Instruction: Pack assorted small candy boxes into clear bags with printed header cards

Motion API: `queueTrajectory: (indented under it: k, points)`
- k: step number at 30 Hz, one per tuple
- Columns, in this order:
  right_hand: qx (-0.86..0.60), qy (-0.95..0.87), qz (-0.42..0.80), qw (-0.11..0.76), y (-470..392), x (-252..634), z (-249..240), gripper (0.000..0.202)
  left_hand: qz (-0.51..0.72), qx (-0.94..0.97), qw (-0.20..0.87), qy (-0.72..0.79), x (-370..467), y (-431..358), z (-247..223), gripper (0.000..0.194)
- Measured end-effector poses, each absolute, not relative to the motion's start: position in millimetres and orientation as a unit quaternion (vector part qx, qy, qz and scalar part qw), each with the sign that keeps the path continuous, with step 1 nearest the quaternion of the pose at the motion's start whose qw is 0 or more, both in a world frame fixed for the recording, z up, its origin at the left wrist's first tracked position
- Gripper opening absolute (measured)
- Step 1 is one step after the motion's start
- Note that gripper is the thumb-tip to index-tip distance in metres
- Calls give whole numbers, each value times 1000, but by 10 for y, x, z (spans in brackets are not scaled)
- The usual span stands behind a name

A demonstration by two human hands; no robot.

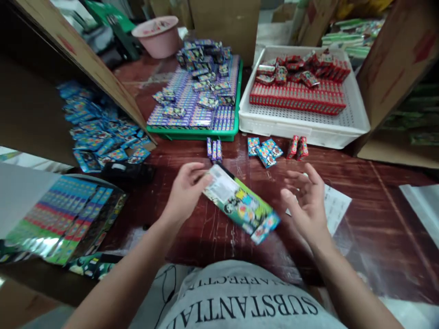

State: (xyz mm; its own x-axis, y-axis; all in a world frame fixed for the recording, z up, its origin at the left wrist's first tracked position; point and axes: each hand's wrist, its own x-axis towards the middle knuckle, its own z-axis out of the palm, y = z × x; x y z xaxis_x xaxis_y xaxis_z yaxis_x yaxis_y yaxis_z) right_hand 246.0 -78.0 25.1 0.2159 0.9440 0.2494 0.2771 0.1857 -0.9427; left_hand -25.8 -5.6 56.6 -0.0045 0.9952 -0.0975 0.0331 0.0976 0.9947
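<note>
My left hand [187,187] pinches one end of a long, flat printed packet [243,203] between thumb and fingers. Green, yellow and blue artwork covers the packet, with a white panel near the held end; it slants down to the right above the table. To its right, my right hand [307,201] is raised with fingers curved apart and holds nothing visible, apart from a small pale spot by a fingertip. Partly hidden behind that hand lies a white printed sheet [338,205]. Beyond the packet stand several small purple boxes [214,149], some blue packets [266,155] and two red boxes [297,147].
A green tray [195,134] holds rows of purple boxes; beside it a white basket [298,128] holds red ones. Blue packets [103,128] are heaped at left inside a cardboard box [30,100]. Stacked colourful packaging [65,214] sits at lower left. A pink tub [159,39] stands behind.
</note>
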Motion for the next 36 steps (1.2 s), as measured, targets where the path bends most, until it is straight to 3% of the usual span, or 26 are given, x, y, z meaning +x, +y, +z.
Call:
queueTrajectory:
  k: [4,6,9,11,13,18,21,26,29,31,34,36]
  points:
    - [-556,-435,418,572,-761,2189,59,78,542,380,504,555,-456,-298,488,68]
    - [-563,-396,406,600,-700,2098,63,76,515,397,537,537,-395,-496,385,71]
    - [-563,-402,358,627,-589,2155,155,65,406,480,587,509,-284,-726,260,53]
    - [-541,-451,373,604,-555,2282,218,51,326,535,607,488,-221,-767,231,34]
    - [-511,-508,403,563,-561,2401,255,42,294,556,623,465,-146,-726,227,30]
    - [-461,-525,478,533,-597,2499,269,53,335,581,631,390,71,-576,206,63]
    - [-465,-512,497,524,-528,2471,265,51,319,597,636,370,141,-591,202,68]
    - [-528,-612,375,453,-383,2498,232,78,306,589,647,376,108,-626,189,70]
    - [-589,-601,279,464,-547,2642,210,73,324,582,618,418,-47,-588,88,71]
    - [-581,-641,304,399,-815,2747,214,72,331,583,583,459,-201,-553,-25,71]
    - [-514,-746,371,204,-1307,2822,230,89,305,596,542,507,-399,-512,-164,66]
    - [-488,-790,353,114,-1554,2804,215,93,284,617,509,528,-435,-505,-164,60]
